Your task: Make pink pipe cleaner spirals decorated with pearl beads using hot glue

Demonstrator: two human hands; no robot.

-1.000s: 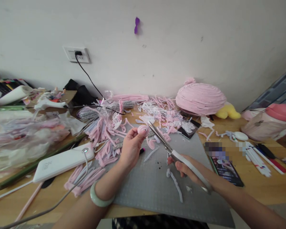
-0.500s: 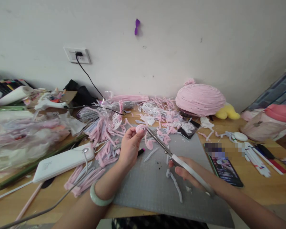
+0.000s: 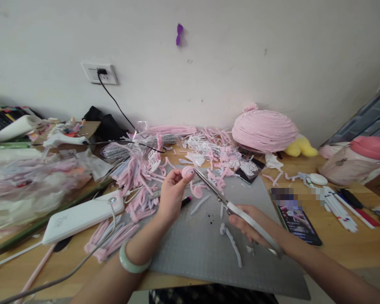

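My left hand [image 3: 172, 196] pinches a pink coiled pipe cleaner [image 3: 186, 171] between thumb and fingers, above the far part of a grey cutting mat [image 3: 190, 249]. Part of the strip hangs down and ends in a second pink curl [image 3: 196, 191]. My right hand [image 3: 248, 219] is wrapped round white-handled scissors [image 3: 211, 187]. Their blades look nearly together, and the tips touch or almost touch the coil's right edge. Whether any strand lies between the tips is too small to tell. A short lilac pipe cleaner piece [image 3: 232, 247] lies on the mat below the scissors.
Bundles of pink and lilac pipe cleaners [image 3: 131, 173] lie left of the mat, by a white power bank [image 3: 82, 215] with cables. A large pink ball-shaped piece [image 3: 264, 131] stands at the wall. A phone [image 3: 299, 219] and white markers [image 3: 338, 209] lie right.
The whole view has shifted slightly. My right hand's fingers have moved a little on the scissors' handles; the tips stay at the coil. My left hand keeps its pinch.
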